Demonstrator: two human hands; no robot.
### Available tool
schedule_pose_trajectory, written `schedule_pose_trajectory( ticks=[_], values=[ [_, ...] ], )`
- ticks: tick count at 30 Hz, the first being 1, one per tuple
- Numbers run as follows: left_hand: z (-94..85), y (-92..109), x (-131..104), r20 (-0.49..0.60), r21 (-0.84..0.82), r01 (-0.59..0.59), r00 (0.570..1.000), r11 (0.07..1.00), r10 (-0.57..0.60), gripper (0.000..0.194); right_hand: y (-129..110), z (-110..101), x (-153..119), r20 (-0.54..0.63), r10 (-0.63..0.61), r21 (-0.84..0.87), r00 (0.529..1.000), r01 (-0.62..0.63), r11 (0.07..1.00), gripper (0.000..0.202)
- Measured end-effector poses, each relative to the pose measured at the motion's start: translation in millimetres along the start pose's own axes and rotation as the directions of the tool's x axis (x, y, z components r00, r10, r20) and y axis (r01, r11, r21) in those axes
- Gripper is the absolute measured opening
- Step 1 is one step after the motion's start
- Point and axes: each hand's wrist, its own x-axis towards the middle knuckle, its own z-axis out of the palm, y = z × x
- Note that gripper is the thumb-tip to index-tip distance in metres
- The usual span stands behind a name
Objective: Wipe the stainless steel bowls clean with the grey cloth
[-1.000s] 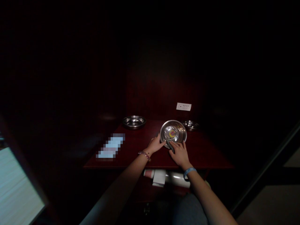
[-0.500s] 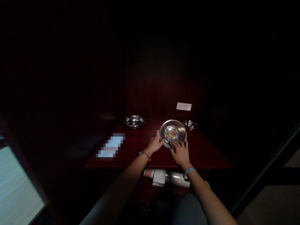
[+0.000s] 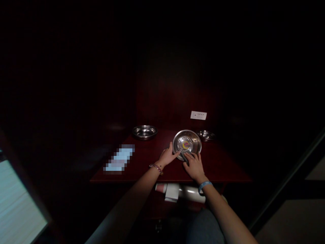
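Note:
A shiny metal bowl (image 3: 194, 142) with a yellow and red sticker on its inner bottom is tilted up toward me over the dark red desk (image 3: 142, 162). My left hand (image 3: 168, 155) grips its left rim, thumb on the inside. A dark grey cloth (image 3: 186, 156) is under the fingers of my right hand (image 3: 194, 166), pressed against the lower rim and inner wall of the bowl. A bead bracelet circles my left wrist and a blue band my right. Part of the cloth is hidden by my fingers.
One metal bowl (image 3: 145, 133) stands at the back left, another (image 3: 206, 135) at the back right. A blurred-out flat object (image 3: 120, 159) lies on the left. A white socket plate (image 3: 198, 115) is on the back wall. Below are paper cups (image 3: 160, 188) and folded white paper (image 3: 172, 192).
My right hand has shifted slightly left with the cloth along the bowl's lower rim. My left hand keeps its hold on the bowl.

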Motion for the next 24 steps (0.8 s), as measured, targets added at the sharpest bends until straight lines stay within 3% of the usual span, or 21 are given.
schedule_pose_trajectory(
  ticks=[9,24],
  values=[
    [-1.7,3.4,-1.4,-0.008,-0.047,-0.013,1.000,0.999,0.013,0.072,-3.2,-3.7,-1.1,-0.011,0.022,-0.025,1.000,-0.023,0.999,0.044],
    [-1.3,1.0,0.8,-0.031,-0.075,-0.034,0.999,0.997,0.032,0.061,-5.2,-5.2,-2.5,-0.090,0.084,-0.058,0.992,-0.090,0.994,0.039]
  ],
)
